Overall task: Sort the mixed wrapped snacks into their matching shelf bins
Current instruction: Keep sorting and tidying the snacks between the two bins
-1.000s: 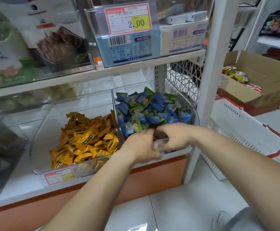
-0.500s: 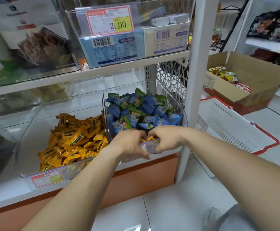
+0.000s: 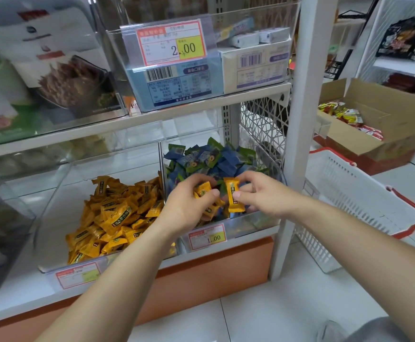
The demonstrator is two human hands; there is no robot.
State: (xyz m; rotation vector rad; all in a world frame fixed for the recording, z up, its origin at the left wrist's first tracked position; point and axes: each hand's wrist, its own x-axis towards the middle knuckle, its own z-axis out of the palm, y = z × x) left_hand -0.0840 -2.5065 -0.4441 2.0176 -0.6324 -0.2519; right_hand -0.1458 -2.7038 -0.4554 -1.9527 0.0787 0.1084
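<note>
Two clear bins stand side by side on the lower shelf. The left bin (image 3: 53, 198) holds a heap of yellow wrapped snacks (image 3: 112, 215). The right bin (image 3: 277, 174) holds blue and green wrapped snacks (image 3: 209, 157). Both my hands are over the front of the right bin. My left hand (image 3: 189, 208) grips a small bunch of yellow snacks (image 3: 202, 190). My right hand (image 3: 260, 196) pinches one yellow snack (image 3: 233, 197) upright between thumb and fingers, close beside the left hand.
A white shelf post (image 3: 298, 144) rises right of the bins. A white basket with red rim (image 3: 364, 206) leans on the floor to the right, a cardboard box (image 3: 386, 119) of snacks behind it. The upper shelf (image 3: 152, 117) with boxed goods hangs overhead.
Both hands have risen out of the front of the right bin and now hold yellow snacks in plain sight. The camera has shifted slightly.
</note>
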